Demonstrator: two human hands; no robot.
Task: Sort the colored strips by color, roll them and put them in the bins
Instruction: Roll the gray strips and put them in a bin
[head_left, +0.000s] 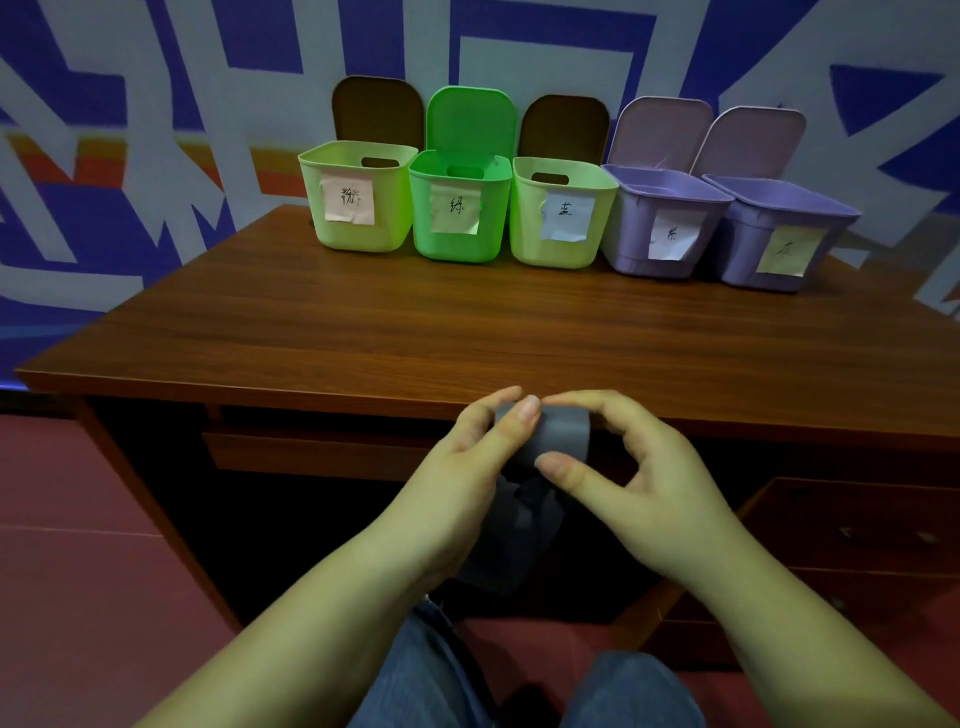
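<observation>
Along the back edge of the brown wooden desk (363, 332), 5 lidded plastic bins are standing in a row w/ lids up: 2 pale yellow-green bins (358, 200) (558, 218), 1 bright green bin (460, 213), 2 lilac bins (657, 223) (779, 236), each wearing 1 paper label. Near the front edge, 1 grey fabric strip (563, 431) is sitting between both hands: left hand (467, 467) is pinching its rolled part, right hand (639, 467) is gripping it w/ thumb & forefinger; loose tail is hanging below, approx over the lap.
</observation>
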